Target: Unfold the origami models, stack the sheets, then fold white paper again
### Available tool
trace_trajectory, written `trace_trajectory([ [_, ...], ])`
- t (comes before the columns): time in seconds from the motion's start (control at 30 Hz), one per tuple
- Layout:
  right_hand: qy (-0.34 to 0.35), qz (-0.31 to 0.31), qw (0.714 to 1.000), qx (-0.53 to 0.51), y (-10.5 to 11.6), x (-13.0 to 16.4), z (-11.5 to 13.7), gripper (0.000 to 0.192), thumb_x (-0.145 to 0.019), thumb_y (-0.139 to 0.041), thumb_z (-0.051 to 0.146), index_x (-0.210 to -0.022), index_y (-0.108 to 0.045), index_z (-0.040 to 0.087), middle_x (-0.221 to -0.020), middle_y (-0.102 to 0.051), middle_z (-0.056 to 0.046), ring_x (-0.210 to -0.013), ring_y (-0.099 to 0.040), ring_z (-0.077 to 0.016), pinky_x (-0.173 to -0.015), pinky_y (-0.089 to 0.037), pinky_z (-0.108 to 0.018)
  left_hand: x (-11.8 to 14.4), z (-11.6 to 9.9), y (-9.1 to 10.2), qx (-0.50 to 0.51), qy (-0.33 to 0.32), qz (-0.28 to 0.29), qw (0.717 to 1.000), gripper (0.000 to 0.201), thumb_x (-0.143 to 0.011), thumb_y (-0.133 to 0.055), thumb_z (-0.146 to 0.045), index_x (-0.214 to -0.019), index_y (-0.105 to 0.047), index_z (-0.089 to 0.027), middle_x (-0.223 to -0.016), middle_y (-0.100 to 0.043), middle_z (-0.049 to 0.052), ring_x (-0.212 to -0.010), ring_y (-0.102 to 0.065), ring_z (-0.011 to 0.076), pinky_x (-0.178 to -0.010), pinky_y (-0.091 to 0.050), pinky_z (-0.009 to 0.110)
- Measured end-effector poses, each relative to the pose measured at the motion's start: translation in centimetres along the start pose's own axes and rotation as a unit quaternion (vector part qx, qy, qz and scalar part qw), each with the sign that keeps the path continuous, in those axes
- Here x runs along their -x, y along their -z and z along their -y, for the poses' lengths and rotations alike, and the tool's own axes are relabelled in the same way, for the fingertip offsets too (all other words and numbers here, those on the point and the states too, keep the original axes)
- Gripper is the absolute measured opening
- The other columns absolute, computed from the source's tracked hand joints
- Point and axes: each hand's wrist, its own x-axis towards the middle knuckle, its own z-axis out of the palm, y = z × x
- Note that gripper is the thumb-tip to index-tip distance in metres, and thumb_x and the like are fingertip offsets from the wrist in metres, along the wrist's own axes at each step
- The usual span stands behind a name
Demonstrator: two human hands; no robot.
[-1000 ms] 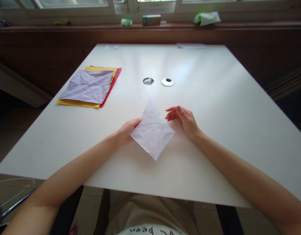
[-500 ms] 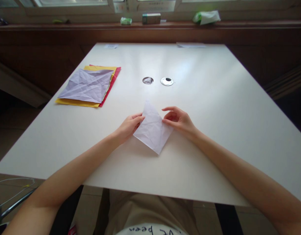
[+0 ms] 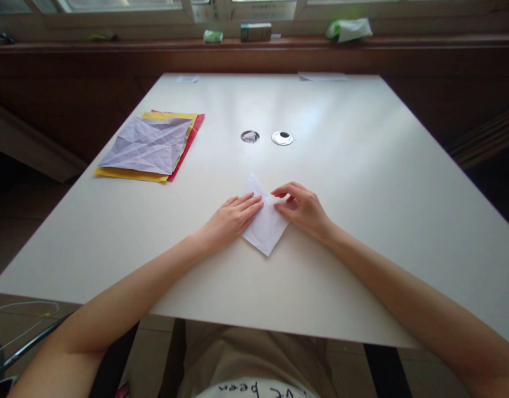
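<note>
A small folded sheet of white paper point(image 3: 266, 235) lies on the white table in front of me, one pointed corner away from me and another toward me. My left hand point(image 3: 233, 220) rests flat across its left side, fingers stretched out. Along the right edge is my right hand point(image 3: 304, 210), its fingers curved and the thumb tip touching the paper. A small gap shows between thumb and forefinger, and the hand covers the paper's right corner.
To the left lies a stack of creased sheets: white paper point(image 3: 148, 145) on top, yellow paper point(image 3: 132, 176) and red paper point(image 3: 185, 152) beneath. Two round grommets point(image 3: 282, 137) are set in the table point(image 3: 362, 182). Small packs and a box point(image 3: 256, 32) stand on the ledge behind.
My left hand has gone from holding the paper's left edge to lying flat on top of it. The paper looks narrower on the left. My right forefinger has come closer to the thumb.
</note>
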Motion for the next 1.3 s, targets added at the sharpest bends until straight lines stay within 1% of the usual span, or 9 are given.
trace_trajectory([
  [0.07, 0.039, 0.021, 0.999, 0.002, -0.1, 0.0, -0.1, 0.02, -0.073, -0.052, 0.011, -0.088, -0.062, 0.021, -0.091, -0.064, -0.005, -0.085, -0.058, -0.0175, -0.073, -0.048, -0.031, 0.0, 0.1, 0.1, 0.004, 0.004, 0.004, 1.0, 0.039, -0.091, -0.028, -0.024, -0.129, -0.039, -0.022, -0.138, -0.038, 0.006, -0.13, -0.028, 0.0187, -0.104, -0.023, 0.039],
  [0.17, 0.073, 0.052, 0.996, 0.003, -0.3, 0.0, -0.1, 0.022, -0.075, -0.05, 0.01, -0.087, -0.064, 0.023, -0.09, -0.067, -0.003, -0.088, -0.058, -0.0178, -0.08, -0.047, -0.033, -0.1, 0.3, 0.1, -0.002, 0.031, -0.007, 1.0, 0.041, -0.09, -0.031, -0.028, -0.129, -0.039, -0.02, -0.139, -0.036, 0.008, -0.131, -0.027, 0.0205, -0.105, -0.02, 0.04],
  [0.4, 0.073, 0.052, 0.996, 0.002, -0.4, 0.0, -0.1, 0.021, -0.075, -0.051, 0.011, -0.085, -0.065, 0.023, -0.089, -0.068, -0.003, -0.087, -0.059, -0.0173, -0.08, -0.048, -0.033, -0.2, 0.3, 0.3, -0.012, 0.045, -0.015, 0.999, 0.041, -0.088, -0.036, -0.03, -0.127, -0.043, -0.02, -0.138, -0.039, 0.007, -0.129, -0.028, 0.0216, -0.105, -0.02, 0.04],
  [0.6, 0.083, 0.053, 0.995, 0.005, -0.3, 0.0, -0.2, 0.019, -0.075, -0.052, 0.011, -0.085, -0.065, 0.022, -0.091, -0.068, -0.004, -0.088, -0.058, -0.0172, -0.08, -0.048, -0.032, -0.3, 0.1, 0.5, -0.014, 0.052, -0.095, 0.994, 0.034, -0.082, -0.047, -0.026, -0.114, -0.054, -0.019, -0.124, -0.053, 0.008, -0.121, -0.039, 0.0229, -0.105, -0.021, 0.041],
  [0.73, 0.081, 0.054, 0.995, 0.011, -0.4, 0.0, -0.2, 0.018, -0.077, -0.052, 0.014, -0.084, -0.065, 0.024, -0.09, -0.068, -0.003, -0.087, -0.058, -0.0174, -0.08, -0.047, -0.033, -0.2, 0.2, 0.7, 0.027, 0.031, -0.051, 0.998, 0.032, -0.084, -0.044, -0.031, -0.111, -0.056, -0.02, -0.12, -0.057, 0.008, -0.116, -0.045, 0.0217, -0.101, -0.029, 0.038],
  [0.87, 0.071, 0.038, 0.997, 0.021, -0.4, 0.1, -0.3, 0.018, -0.078, -0.052, 0.014, -0.085, -0.066, 0.024, -0.092, -0.068, -0.003, -0.089, -0.058, -0.0177, -0.082, -0.047, -0.033, 0.0, 0.5, 1.3, 0.055, -0.006, 0.024, 0.998, 0.066, -0.073, -0.056, -0.051, -0.129, -0.041, -0.018, -0.138, -0.037, 0.011, -0.129, -0.029, 0.0264, -0.105, -0.02, 0.041],
  [0.97, 0.062, 0.028, 0.997, 0.029, -0.4, 0.2, -0.3, 0.019, -0.079, -0.051, 0.014, -0.084, -0.066, 0.024, -0.093, -0.068, -0.003, -0.09, -0.058, -0.0181, -0.083, -0.046, -0.034, 0.2, 0.7, 1.5, 0.054, -0.02, 0.068, 0.996, 0.087, -0.065, -0.059, -0.06, -0.135, -0.03, -0.018, -0.144, -0.024, 0.012, -0.133, -0.019, 0.028, -0.108, -0.011, 0.042],
  [1.07, 0.06, 0.03, 0.997, 0.035, -0.4, 0.2, -0.2, 0.019, -0.079, -0.05, 0.014, -0.084, -0.066, 0.024, -0.094, -0.067, -0.003, -0.091, -0.057, -0.0185, -0.084, -0.046, -0.035, 0.2, 0.7, 1.4, 0.043, -0.02, 0.079, 0.996, 0.089, -0.066, -0.056, -0.062, -0.137, -0.025, -0.019, -0.145, -0.02, 0.012, -0.134, -0.015, 0.0274, -0.108, -0.008, 0.041],
  [1.3, 0.062, 0.029, 0.997, 0.038, -0.3, 0.2, -0.2, 0.018, -0.08, -0.05, 0.015, -0.084, -0.066, 0.023, -0.094, -0.067, -0.003, -0.09, -0.057, -0.0184, -0.084, -0.046, -0.035, 0.1, 0.7, 1.3, 0.04, -0.023, 0.07, 0.996, 0.081, -0.073, -0.049, -0.06, -0.138, -0.024, -0.017, -0.145, -0.021, 0.012, -0.134, -0.015, 0.0273, -0.108, -0.008, 0.041],
])
